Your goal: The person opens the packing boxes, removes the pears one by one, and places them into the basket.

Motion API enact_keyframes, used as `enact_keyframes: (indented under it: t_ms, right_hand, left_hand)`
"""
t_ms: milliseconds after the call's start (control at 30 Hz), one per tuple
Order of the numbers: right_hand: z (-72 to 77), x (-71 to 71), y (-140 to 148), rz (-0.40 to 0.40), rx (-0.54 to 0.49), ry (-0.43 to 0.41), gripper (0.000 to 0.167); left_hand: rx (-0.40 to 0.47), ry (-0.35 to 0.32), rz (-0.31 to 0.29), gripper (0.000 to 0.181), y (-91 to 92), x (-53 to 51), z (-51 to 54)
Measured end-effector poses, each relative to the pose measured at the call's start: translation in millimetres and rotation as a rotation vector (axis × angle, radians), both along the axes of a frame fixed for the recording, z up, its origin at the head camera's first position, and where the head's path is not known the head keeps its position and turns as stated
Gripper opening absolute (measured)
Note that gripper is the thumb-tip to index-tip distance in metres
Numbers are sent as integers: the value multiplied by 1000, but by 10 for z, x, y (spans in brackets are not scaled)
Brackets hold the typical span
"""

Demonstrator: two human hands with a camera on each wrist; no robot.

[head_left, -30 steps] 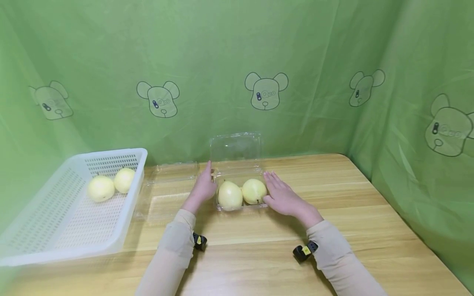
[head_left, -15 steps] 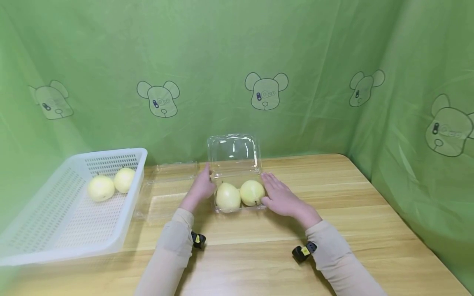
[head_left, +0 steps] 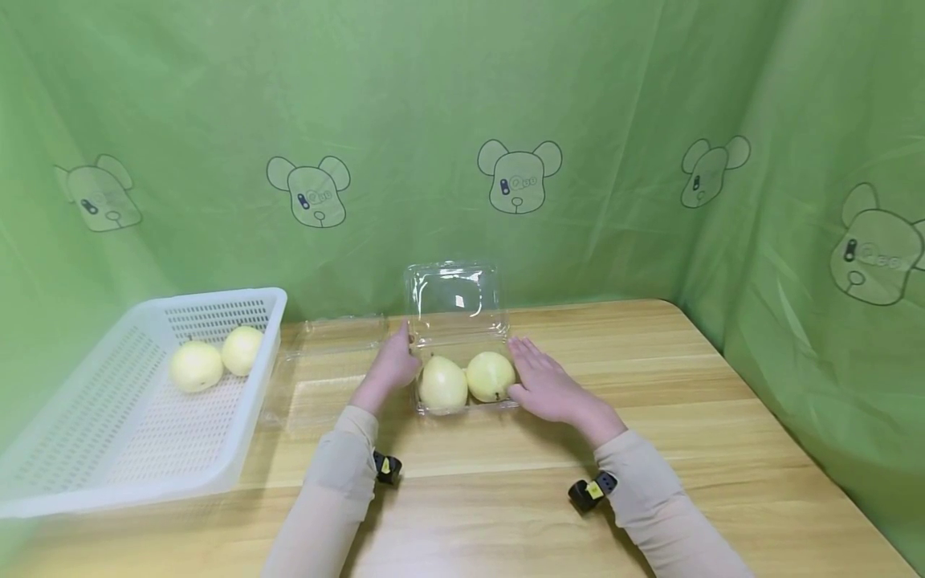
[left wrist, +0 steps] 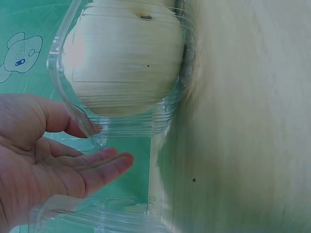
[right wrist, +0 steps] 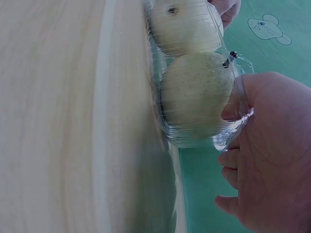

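Observation:
A hinged clear plastic clamshell box (head_left: 462, 408) stands on the table with its lid (head_left: 455, 299) raised at the back. Two pale yellow pears lie in its base: the left pear (head_left: 443, 385) and the right pear (head_left: 491, 377), side by side. My left hand (head_left: 393, 363) holds the box's left side, its thumb over the rim and its fingers fairly straight outside, as the left wrist view shows. On the opposite side, my right hand (head_left: 551, 387) grips the rim, thumb inside near the pear and fingers outside (right wrist: 231, 165).
At the left stands a white perforated plastic basket (head_left: 249, 437) with two more pears (head_left: 197, 367) in it. Another clear plastic box (head_left: 325, 377) lies between basket and left hand. Behind the wooden table (head_left: 491, 506) hangs a green curtain (head_left: 405, 96).
The box with its pears has shifted slightly left and nearer, both hands moving with it. Its raised lid has changed tilt a little. Basket and second box stay put.

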State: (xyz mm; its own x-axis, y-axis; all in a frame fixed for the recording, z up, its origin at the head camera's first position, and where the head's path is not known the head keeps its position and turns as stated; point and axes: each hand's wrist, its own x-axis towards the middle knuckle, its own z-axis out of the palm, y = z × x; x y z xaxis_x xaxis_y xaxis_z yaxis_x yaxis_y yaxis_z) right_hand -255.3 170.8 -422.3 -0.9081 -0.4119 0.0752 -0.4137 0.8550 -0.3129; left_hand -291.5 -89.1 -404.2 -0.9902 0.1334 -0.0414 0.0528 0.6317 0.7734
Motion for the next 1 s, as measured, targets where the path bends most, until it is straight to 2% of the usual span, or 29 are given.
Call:
enact_keyframes:
  t_ms: [800, 1000]
  right_hand:
    - [-6, 1, -17, -6, 17, -15, 79]
    - [-22, -10, -13, -6, 28, -15, 78]
  left_hand:
    - [-15, -5, 25, 78, 22, -5, -34]
    - [-71, 32, 23, 75, 18, -15, -44]
